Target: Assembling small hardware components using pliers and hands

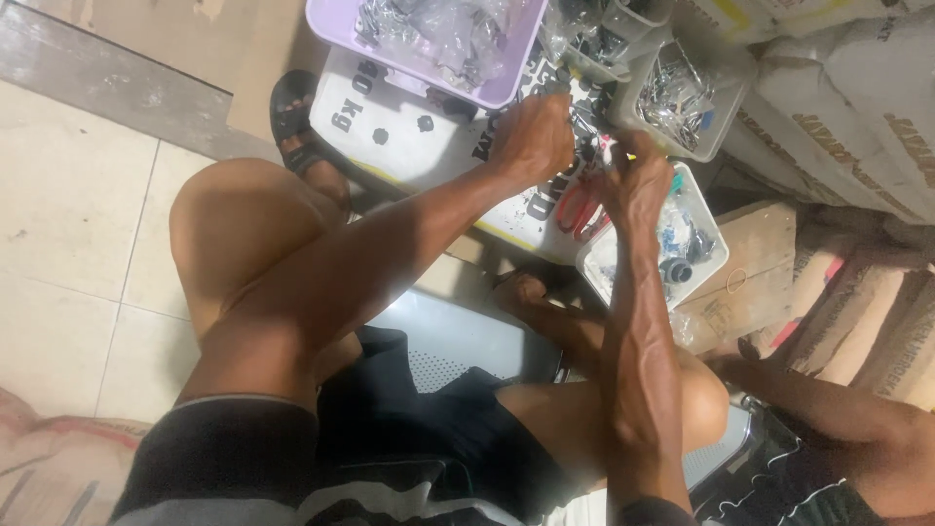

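Both hands meet over white board (409, 136). Left hand (534, 136) clenched, contents hidden. Right hand (635, 185) pinches small part, identity unclear, just right of left. Red-handled pliers (577, 209) lie below, nearer right.

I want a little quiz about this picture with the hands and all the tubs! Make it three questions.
1. True or false: the lilac plastic tub holds clear bags of small metal parts.
2. Which hand is nearest the red-handled pliers?
A. left hand
B. right hand
3. Fill in: the white plastic tray sits on a ____ wooden crate.

Key: 1 true. 2 B; the right hand, its fingers curled on something too small to tell, is just beside the pliers. 3 brown.
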